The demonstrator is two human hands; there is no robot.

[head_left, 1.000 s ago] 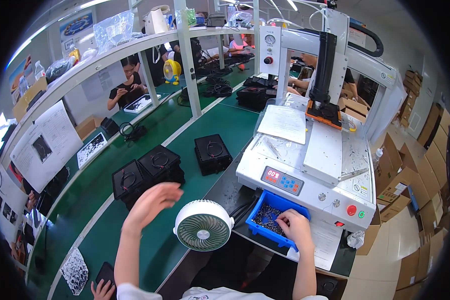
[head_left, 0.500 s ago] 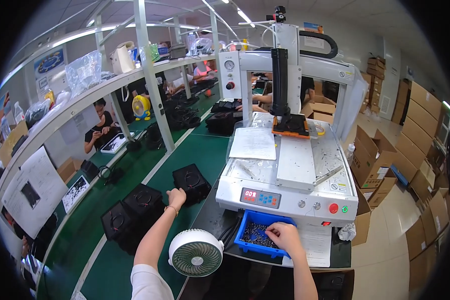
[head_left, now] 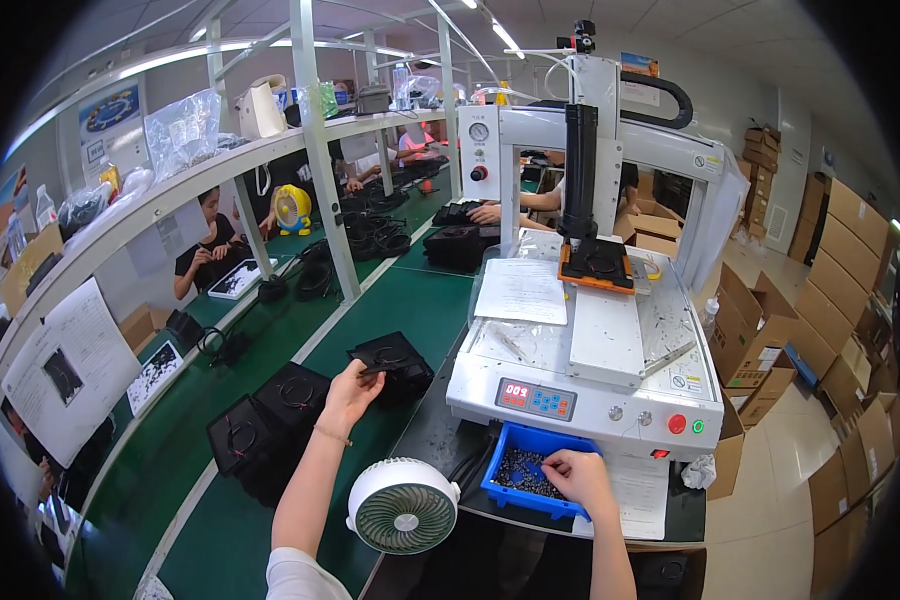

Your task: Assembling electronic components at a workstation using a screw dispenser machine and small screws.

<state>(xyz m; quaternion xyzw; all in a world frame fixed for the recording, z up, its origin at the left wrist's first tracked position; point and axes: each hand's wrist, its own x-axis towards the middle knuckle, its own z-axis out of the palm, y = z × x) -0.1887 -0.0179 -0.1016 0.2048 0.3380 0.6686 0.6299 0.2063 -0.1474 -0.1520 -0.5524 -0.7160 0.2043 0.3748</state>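
While red digits [head_left: 515,389] glow, both hands [head_left: 349,400] [head_left: 580,478] curl nearly closed, left pinching black plate [head_left: 377,368], right's hold unclear.

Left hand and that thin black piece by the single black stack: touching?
Touching. The head view shows the left hand's fingertips meeting the near edge of the thin black piece, no gap between.

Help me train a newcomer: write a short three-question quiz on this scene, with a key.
1. True or false: the right hand is at the blue bin.
2. Multiple choice: on the machine, the rightmost front button is A) yellow, B) green, C) blue.
3. Open: what does the left hand hold?

Key:
1. True.
2. B.
3. A thin black piece.
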